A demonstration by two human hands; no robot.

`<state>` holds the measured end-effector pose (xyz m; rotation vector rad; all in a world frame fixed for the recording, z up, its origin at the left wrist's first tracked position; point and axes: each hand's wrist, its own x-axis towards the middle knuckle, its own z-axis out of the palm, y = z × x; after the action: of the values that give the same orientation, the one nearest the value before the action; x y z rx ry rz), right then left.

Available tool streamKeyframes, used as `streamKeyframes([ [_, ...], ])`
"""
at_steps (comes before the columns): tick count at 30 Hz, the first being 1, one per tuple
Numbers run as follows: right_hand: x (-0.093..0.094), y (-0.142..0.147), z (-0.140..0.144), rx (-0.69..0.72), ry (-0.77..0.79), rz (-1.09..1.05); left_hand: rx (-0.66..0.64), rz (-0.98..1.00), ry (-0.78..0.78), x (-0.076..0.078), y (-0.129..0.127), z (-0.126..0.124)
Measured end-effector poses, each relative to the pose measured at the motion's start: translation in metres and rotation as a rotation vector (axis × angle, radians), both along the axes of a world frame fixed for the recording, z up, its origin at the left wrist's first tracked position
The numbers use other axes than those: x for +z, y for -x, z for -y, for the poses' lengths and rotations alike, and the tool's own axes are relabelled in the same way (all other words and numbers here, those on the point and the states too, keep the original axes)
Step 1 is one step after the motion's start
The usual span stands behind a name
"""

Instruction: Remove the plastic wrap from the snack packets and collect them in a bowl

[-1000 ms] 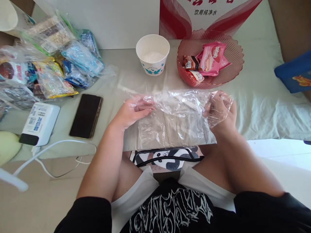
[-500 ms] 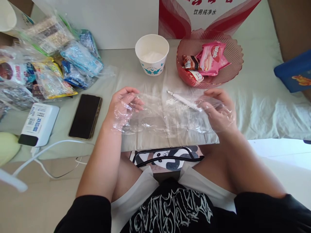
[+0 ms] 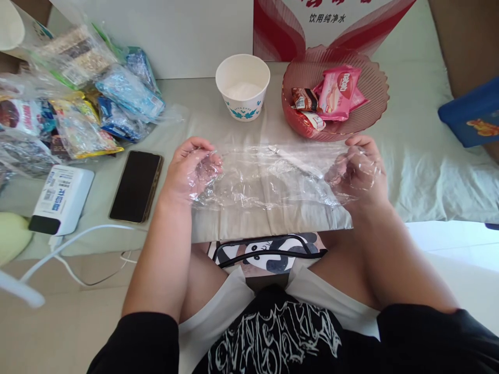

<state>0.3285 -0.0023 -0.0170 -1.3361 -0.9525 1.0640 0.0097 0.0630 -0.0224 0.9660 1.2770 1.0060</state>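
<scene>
A sheet of clear plastic film [image 3: 253,184] stretches, wrinkled and shiny, between my two hands over the front of the covered surface. My left hand [image 3: 197,169] grips its left end with curled fingers, part of the film covering them. At the other end my right hand [image 3: 360,169] is closed on the film, its fingers bunched. Seen through the film is a slim white pen-like tool [image 3: 298,162] with a narrow metallic tip, lying slantwise near my right hand. Behind the film stand a white paper cup [image 3: 244,96] with white contents and a pink ribbed bowl [image 3: 374,96] of wrapped snacks.
Packaged snacks [image 3: 83,122] pile up at the left. Nearer me lie a black phone [image 3: 136,186] and a white power bank [image 3: 64,197] with a cable [image 3: 89,228]. A large white-and-red box [image 3: 273,31] stands at the back, a blue item [image 3: 468,114] at far right.
My hands have moved apart, the left one to the left and the right one to the right. The film between them is drawn wider and flatter.
</scene>
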Motion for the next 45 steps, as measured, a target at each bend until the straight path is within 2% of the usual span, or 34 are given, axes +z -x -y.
streamKeyframes([
  [7, 0.008, -0.013, -0.003, 0.059, 0.088, -0.069, -0.044, 0.145, 0.1, 0.004, 0.0, -0.005],
  [13, 0.006, -0.008, -0.005, 0.071, 0.213, -0.079, -0.089, 0.106, 0.128, 0.007, 0.006, -0.005],
  [18, 0.002, -0.004, -0.004, 0.109, 0.179, 0.056, -0.149, 0.05, 0.105, 0.006, 0.011, -0.003],
  [21, 0.004, -0.011, -0.003, 0.048, 0.165, 0.008, -0.139, 0.102, 0.074, 0.007, 0.014, -0.004],
  [23, 0.004, -0.019, -0.003, -0.016, 0.091, -0.055, -0.148, 0.185, 0.066, 0.007, 0.016, -0.005],
  [26, 0.0, -0.03, -0.007, -0.094, -0.066, -0.148, -0.249, 0.29, 0.088, 0.006, 0.018, -0.004],
  [28, -0.003, -0.032, -0.01, -0.068, -0.109, -0.198, -0.369, 0.301, 0.129, 0.005, 0.016, -0.003],
  [30, -0.004, -0.026, -0.01, 0.086, -0.071, -0.223, -0.496, 0.273, 0.169, 0.003, 0.011, -0.002],
  [33, -0.002, -0.01, -0.005, 0.523, 0.087, -0.199, -0.653, 0.225, 0.214, 0.001, 0.002, 0.001],
  [36, 0.003, 0.012, 0.004, 0.918, 0.25, -0.165, -0.731, 0.211, 0.251, 0.001, -0.004, 0.003],
  [38, 0.006, 0.025, 0.009, 1.042, 0.305, -0.141, -0.719, 0.241, 0.246, 0.001, -0.007, 0.003],
  [40, 0.006, 0.035, 0.012, 1.026, 0.298, -0.13, -0.627, 0.334, 0.22, 0.0, -0.011, 0.003],
  [42, 0.003, 0.042, 0.014, 0.878, 0.24, -0.149, -0.456, 0.477, 0.189, -0.002, -0.016, 0.004],
  [45, -0.005, 0.045, 0.013, 0.578, 0.146, -0.17, -0.212, 0.629, 0.154, -0.008, -0.029, 0.007],
])
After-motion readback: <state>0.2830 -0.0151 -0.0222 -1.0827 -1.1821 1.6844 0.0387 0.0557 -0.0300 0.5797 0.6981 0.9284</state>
